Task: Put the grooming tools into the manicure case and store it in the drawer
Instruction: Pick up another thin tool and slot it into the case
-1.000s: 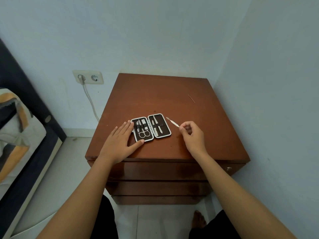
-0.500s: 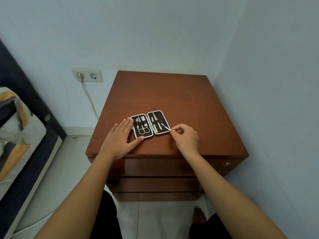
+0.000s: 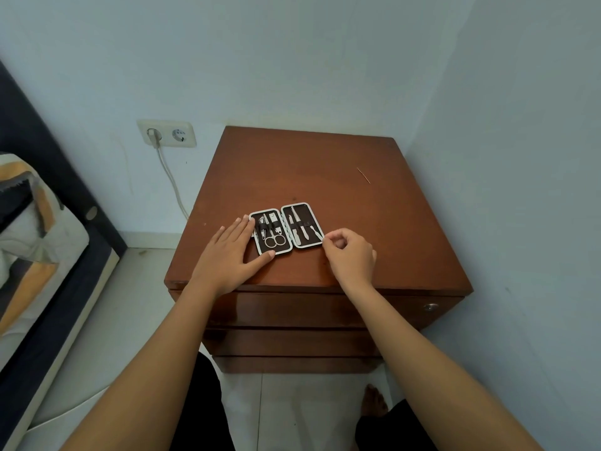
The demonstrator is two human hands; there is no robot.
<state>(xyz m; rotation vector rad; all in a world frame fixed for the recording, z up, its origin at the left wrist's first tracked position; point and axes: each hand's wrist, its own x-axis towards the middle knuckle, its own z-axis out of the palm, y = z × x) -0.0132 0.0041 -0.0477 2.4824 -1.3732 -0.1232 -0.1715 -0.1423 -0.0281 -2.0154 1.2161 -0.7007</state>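
Your manicure case (image 3: 285, 227) lies open and flat on top of the nightstand (image 3: 325, 177), toward its front edge and a little left of centre, with both halves face up. Your left hand (image 3: 227, 255) is spread flat on the wood, fingers against the case's left side and thumb at its near edge, gripping nothing; keep that pressure so the case does not slide. Your right hand (image 3: 349, 255) pinches the handle end of a thin metal cuticle tool (image 3: 317, 235) between thumb and forefinger, right at the near right corner of the case. The tool's tip already points into the right half, beside the nail file (image 3: 296, 229) and another slim tool under the elastic band. Feed it in at a shallow angle, sliding the tip beneath the band rather than pressing it down from above, and stop once it lies parallel to its neighbours. The scissors (image 3: 274, 239) and clippers sit strapped in the left half. A thin needle-like sliver (image 3: 363, 175) lies near the back right corner of the top; whether it belongs to the set cannot be told. The drawers (image 3: 292, 310) below are closed.
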